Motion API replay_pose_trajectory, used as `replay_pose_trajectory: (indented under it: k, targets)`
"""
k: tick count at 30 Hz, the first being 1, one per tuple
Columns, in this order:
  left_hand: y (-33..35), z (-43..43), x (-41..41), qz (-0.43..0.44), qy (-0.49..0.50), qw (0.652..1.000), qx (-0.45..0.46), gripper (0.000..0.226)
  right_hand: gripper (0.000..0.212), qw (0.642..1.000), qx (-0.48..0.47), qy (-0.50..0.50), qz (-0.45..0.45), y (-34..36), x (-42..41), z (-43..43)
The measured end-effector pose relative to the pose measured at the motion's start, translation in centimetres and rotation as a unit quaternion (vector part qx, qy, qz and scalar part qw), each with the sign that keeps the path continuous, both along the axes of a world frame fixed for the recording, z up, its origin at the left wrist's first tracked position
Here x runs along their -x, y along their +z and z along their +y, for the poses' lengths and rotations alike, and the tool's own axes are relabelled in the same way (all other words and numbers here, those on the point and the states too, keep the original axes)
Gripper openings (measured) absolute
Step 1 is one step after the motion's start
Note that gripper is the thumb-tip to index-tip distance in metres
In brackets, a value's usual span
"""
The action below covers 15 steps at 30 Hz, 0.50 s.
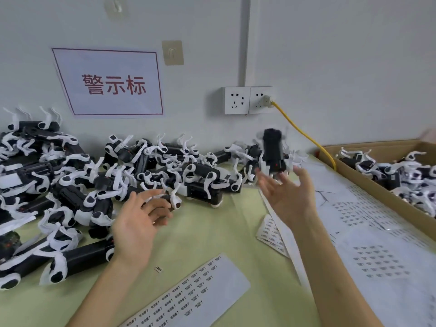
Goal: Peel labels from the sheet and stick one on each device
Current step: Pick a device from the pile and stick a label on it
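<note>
**Two open hands and one toy robot dog up in the air**

A white wall stands behind a table with a pale green mat point(212, 232). On the wall there is one white sign point(111, 83) with red writing, two hooks, and two sockets point(249, 100) side by side. One yellow cable point(304, 133) is plugged into the right socket.

Small black and white robot dogs lie in a big pile point(82, 180) on the left of the mat, too many to count. More of them lie in one cardboard box point(354, 171) on the right.

One long label sheet point(188, 296) lies in front, between the two arms. A few bigger label sheets point(377, 232) lie on the right beside the box, and a small stack point(269, 232) pokes out from under them. One tiny loose label point(158, 269) lies on the mat.

The left hand point(139, 220) is palm up near the pile. Its fingers are loosely bent and hold nothing.

The right hand point(290, 197) is palm up with its fingers spread wide. One robot dog point(273, 152) stands upright just above the fingertips. It is blurry, so I cannot tell if the fingers touch it.
</note>
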<state>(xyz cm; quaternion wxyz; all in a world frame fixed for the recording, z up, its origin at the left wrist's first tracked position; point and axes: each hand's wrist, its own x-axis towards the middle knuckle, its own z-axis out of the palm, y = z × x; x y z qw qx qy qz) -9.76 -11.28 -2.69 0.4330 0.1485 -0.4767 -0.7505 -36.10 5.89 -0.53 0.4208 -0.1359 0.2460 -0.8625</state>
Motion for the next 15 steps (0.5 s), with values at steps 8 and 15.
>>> replay_pose_trajectory:
  k: [8, 15]
  targets:
    - [-1.4, -0.1, 1.2, -0.325, 0.234, 0.844, 0.356, 0.027, 0.046, 0.969, -0.060, -0.222, -0.087, -2.6, 3.4, 2.3]
    - [-2.5, -0.4, 1.1, -0.519, 0.257, 0.659, 0.479, 0.073, 0.020, 0.966, -0.179, -0.177, 0.062, -2.2, 0.9, -0.8]
